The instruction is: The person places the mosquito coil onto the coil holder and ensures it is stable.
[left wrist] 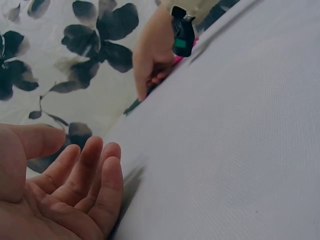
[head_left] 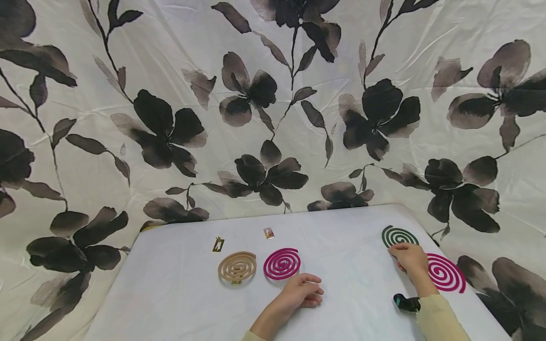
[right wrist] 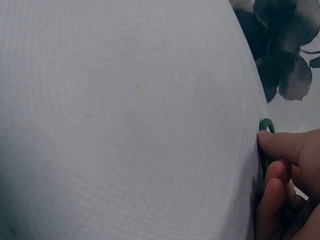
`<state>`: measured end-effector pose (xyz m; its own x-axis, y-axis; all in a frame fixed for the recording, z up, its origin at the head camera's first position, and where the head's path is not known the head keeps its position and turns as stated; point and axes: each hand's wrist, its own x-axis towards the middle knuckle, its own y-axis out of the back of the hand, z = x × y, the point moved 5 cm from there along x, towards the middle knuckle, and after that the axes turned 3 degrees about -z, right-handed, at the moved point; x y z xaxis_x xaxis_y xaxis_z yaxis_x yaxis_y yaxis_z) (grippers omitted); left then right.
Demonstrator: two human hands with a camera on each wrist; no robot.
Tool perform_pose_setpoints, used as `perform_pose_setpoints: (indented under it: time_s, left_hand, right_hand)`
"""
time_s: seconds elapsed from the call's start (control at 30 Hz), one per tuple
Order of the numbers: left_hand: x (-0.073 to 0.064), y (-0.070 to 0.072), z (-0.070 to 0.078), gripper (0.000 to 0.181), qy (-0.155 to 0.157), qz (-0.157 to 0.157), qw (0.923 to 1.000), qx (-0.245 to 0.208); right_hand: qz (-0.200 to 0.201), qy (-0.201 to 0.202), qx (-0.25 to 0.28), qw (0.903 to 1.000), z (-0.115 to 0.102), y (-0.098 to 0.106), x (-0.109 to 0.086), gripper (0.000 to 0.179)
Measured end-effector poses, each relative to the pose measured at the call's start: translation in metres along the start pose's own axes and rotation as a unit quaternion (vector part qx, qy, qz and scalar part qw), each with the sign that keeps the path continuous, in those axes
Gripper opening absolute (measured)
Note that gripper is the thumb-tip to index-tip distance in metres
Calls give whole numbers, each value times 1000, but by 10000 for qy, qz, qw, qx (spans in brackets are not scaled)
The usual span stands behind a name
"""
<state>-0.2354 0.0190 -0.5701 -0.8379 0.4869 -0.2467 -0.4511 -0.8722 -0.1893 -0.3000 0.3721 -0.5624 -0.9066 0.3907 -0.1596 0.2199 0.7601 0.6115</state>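
At the right side of the white table, my right hand (head_left: 410,261) pinches the near edge of a dark green mosquito coil (head_left: 398,233) between thumb and fingers. The right wrist view shows the thumb on the green coil's rim (right wrist: 268,123); most of the coil is hidden there. A pink mosquito coil (head_left: 443,272) lies beside that hand, partly covered by it. My left hand (head_left: 298,291) is relaxed and holds nothing, palm and loosely bent fingers showing in the left wrist view. Just beyond it lies another pink coil (head_left: 282,264), with a tan coil (head_left: 237,266) to its left.
A small gold metal stand (head_left: 218,244) lies behind the tan coil, and another gold piece (head_left: 236,282) shows at its front edge. Farther back is a small printed packet (head_left: 268,233). Floral cloth (head_left: 264,142) hangs behind the white table (head_left: 170,303).
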Motion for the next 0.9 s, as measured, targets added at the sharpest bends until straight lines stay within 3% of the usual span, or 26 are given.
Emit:
perform_pose_setpoints:
  time_s: [0.9]
  left_hand:
    - [8,-13,1,25,62,-50,9999,77]
  right_hand:
    - [-319,897,-1019,9902,-15,-15,-9,24]
